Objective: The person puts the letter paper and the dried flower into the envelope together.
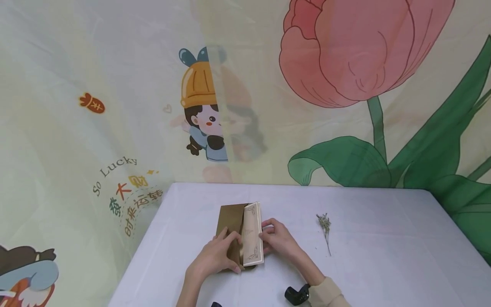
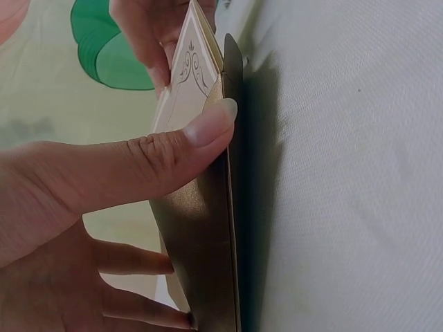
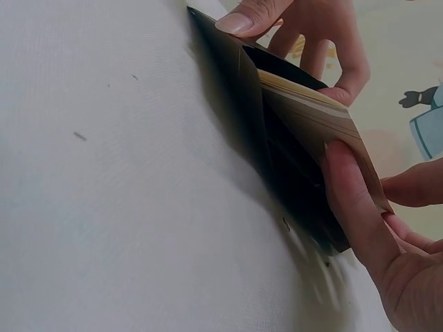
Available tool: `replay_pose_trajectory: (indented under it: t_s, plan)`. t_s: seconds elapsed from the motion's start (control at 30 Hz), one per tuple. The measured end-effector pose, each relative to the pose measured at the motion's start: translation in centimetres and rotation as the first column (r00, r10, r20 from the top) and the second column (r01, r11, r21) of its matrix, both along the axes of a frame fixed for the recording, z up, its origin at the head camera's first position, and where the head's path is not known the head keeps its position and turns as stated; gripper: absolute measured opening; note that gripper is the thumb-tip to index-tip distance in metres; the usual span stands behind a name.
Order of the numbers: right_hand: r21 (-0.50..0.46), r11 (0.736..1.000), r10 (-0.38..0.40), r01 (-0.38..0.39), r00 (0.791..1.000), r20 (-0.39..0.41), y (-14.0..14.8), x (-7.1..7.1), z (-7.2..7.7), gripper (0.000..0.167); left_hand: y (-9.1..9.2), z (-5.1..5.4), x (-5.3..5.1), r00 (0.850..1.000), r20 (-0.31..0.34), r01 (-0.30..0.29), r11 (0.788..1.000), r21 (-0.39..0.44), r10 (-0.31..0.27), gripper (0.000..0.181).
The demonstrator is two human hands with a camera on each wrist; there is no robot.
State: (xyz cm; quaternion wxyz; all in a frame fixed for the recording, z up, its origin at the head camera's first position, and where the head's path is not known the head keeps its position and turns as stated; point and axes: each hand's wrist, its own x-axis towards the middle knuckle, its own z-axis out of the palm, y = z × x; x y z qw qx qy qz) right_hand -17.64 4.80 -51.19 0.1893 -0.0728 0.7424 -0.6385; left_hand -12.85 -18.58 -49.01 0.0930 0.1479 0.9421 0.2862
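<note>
Envelope (image 1: 232, 217), brown with a slight sheen, spreads beneath the fingers of the left hand (image 1: 216, 256); whether it lies flat on the cloth or is lifted a little I cannot tell. That hand's thumb lies over the envelope's near edge, close to the corner by the opening, and the index finger arches down to the opening from farther up, so that the two grip the envelope with a wide gap between their tips. The remaining fingers of this hand are spread over the envelope, left of the index finger.

Right of the left index finger is the cream card (image 1: 251, 232), its ends printed with scroll ornament. It sits part way in the envelope's open side, and the dark inside of the envelope shows around it beside the right thumb. The right hand (image 1: 281, 239) pinches the card's outer long edge, thumb against one face and fingers against the other, parted only by the card's thickness.

Well to the right of the right hand's fingers, a dried flower sprig (image 1: 324, 222) rests on the white cloth (image 1: 368, 273), flower heads away from the person and stem toward them. A few dark specks (image 3: 79, 135) dot the cloth below the fingers. Behind the right fingers, at the wrist, are a black camera (image 1: 297, 295) and a beige sleeve (image 1: 326, 294). Beyond both hands' fingertips hangs a backdrop with a large pink tulip (image 1: 383, 51) and a cartoon child (image 1: 207, 115).
</note>
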Motion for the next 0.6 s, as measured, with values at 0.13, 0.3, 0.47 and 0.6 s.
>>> replay_pose_trajectory:
  t_s: [0.13, 0.3, 0.47, 0.6]
  plan:
    - [0.003, 1.000, -0.004, 0.004, 1.000, -0.003, -0.14, 0.03, 0.04, 0.037, -0.08, 0.04, -0.03, 1.000, 0.001, 0.001, 1.000, -0.003, -0.001, 0.068]
    - [0.007, 1.000, -0.001, 0.001, 1.000, -0.002, -0.31, -0.05, -0.11, 0.037, -0.12, 0.20, 0.01, 1.000, -0.002, 0.007, 1.000, -0.001, -0.007, 0.067]
    - [-0.014, 1.000, 0.007, -0.007, 1.000, 0.007, -0.53, -0.18, -0.35, 0.036, -0.16, 0.29, 0.12, 1.000, 0.005, 0.007, 1.000, 0.004, -0.007, 0.067]
    - [-0.020, 1.000, 0.007, -0.007, 1.000, 0.008, -0.67, -0.19, -0.44, 0.036, -0.11, 0.21, 0.04, 1.000, 0.008, 0.011, 1.000, 0.006, -0.011, 0.068]
